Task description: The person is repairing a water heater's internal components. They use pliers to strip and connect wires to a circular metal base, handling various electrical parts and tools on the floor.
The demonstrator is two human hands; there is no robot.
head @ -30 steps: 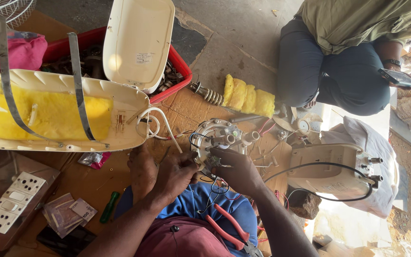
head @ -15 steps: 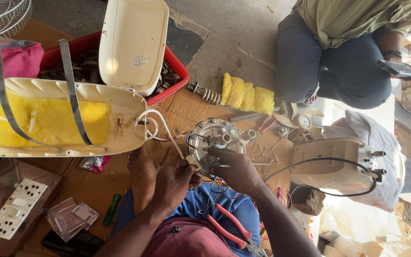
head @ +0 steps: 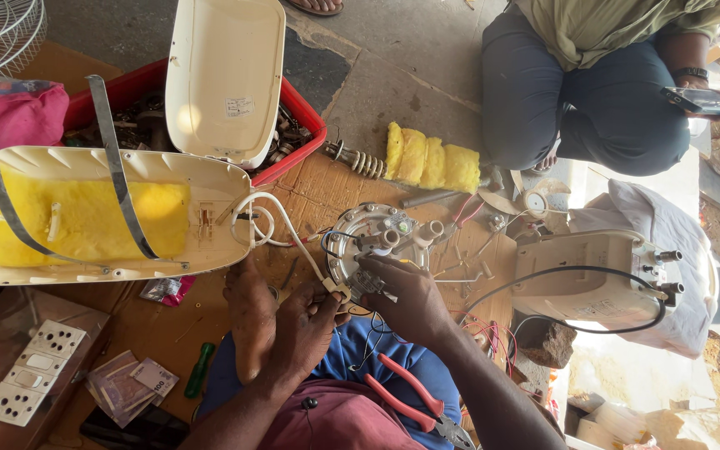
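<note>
Both hands meet at the near edge of the round metal element plate point(head: 368, 237): left hand point(head: 306, 321) pinching the white wire point(head: 289, 225), right hand point(head: 402, 292) gripping the plate's terminals just right of it.

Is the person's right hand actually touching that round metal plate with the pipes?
Touching. The head view shows the right hand lying over the near edge of the round metal plate, fingers pressed on its fittings, no gap.
</note>
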